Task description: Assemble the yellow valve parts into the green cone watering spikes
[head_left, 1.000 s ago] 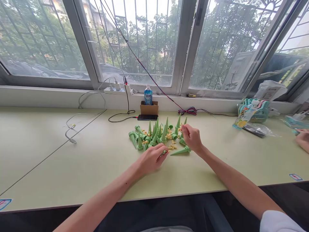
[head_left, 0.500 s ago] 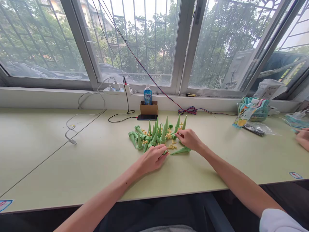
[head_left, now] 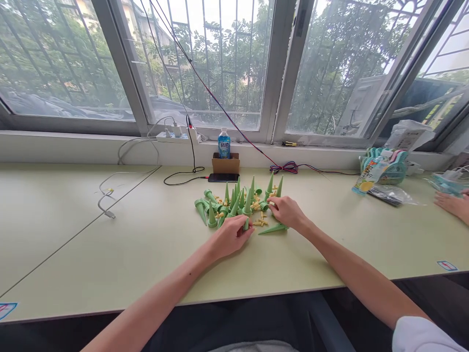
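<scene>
A pile of green plastic spikes (head_left: 234, 208) with screw-collar bases covers the middle of the table, some upright, others lying down. Small yellow branched plastic pieces (head_left: 261, 223) are scattered among them. My left hand (head_left: 232, 233) is closed around a green spike (head_left: 246, 224) at the near edge of the pile, its tip pointing up. At the pile's right side, my right hand (head_left: 287, 211) has its fingertips pinched together beside yellow pieces and a green collar; what they grip is hidden. Below that hand, another green spike (head_left: 273, 229) lies flat, pointing left.
Behind the pile are a phone (head_left: 223, 178) on a cable and a cardboard box (head_left: 226, 164) with a blue-labelled bottle (head_left: 224, 143). A drink pouch (head_left: 370, 175) lies at right, near another person's hand (head_left: 454, 204). A grey cable (head_left: 106, 200) lies left.
The spike in my left hand has turned from lying low to pointing upward. My right hand has shifted slightly at the fingertips. The other person's hand has come further into view.
</scene>
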### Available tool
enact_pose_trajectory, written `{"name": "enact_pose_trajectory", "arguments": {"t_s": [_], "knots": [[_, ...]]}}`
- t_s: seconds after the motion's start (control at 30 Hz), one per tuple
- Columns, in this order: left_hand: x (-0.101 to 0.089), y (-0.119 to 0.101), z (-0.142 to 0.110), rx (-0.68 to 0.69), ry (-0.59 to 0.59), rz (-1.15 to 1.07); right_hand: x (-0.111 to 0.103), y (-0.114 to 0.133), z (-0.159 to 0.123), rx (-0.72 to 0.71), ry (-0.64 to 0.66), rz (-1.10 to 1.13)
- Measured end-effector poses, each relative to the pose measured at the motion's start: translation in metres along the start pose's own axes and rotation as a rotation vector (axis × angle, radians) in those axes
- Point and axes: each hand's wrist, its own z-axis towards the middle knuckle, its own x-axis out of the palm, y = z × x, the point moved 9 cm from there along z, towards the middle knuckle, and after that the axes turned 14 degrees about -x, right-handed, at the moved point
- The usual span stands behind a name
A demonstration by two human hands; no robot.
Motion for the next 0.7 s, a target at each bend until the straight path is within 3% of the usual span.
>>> {"name": "enact_pose_trajectory", "arguments": {"t_s": [0.37,0.7], "knots": [[-0.002,0.006,0.0,-0.04,-0.042,0.014,0.008,-0.003,-0.002,0.071,0.112,-0.003],[-0.011,0.003,0.001,-0.034,-0.115,0.037,0.012,-0.004,-0.002,0.067,0.133,0.02]]}}
